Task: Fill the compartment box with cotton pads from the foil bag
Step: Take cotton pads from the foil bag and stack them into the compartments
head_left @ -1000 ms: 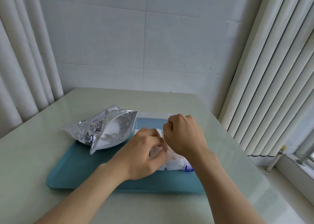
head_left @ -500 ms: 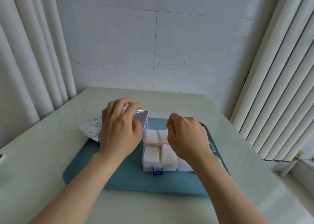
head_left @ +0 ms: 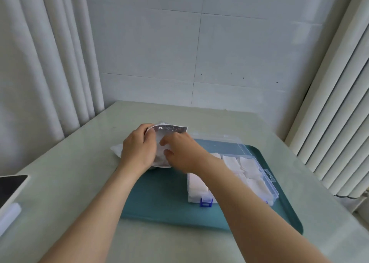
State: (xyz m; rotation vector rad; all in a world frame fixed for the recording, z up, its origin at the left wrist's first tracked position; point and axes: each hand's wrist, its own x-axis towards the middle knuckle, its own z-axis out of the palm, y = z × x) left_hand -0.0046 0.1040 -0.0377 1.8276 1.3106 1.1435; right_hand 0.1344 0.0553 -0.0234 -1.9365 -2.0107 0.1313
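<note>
Bag mouth held open, right hand reaching for pads

The left hand [head_left: 137,153] grips the foil bag [head_left: 169,128] by its rim at mid-tabletop [head_left: 79,173], mouth tipped toward the box so the right hand [head_left: 180,153] gets straight in; fingers at the opening, pad pinched or not, I cannot tell. The compartment box [head_left: 270,185] lies open on the tray [head_left: 159,203] toward the right edge, close for short trips, cotton pads [head_left: 247,164] already in several cells.

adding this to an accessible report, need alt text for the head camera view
A person's left hand holds a foil bag open while the right hand reaches into its mouth. Beside it, on a teal tray, an open clear compartment box holds white cotton pads.
</note>
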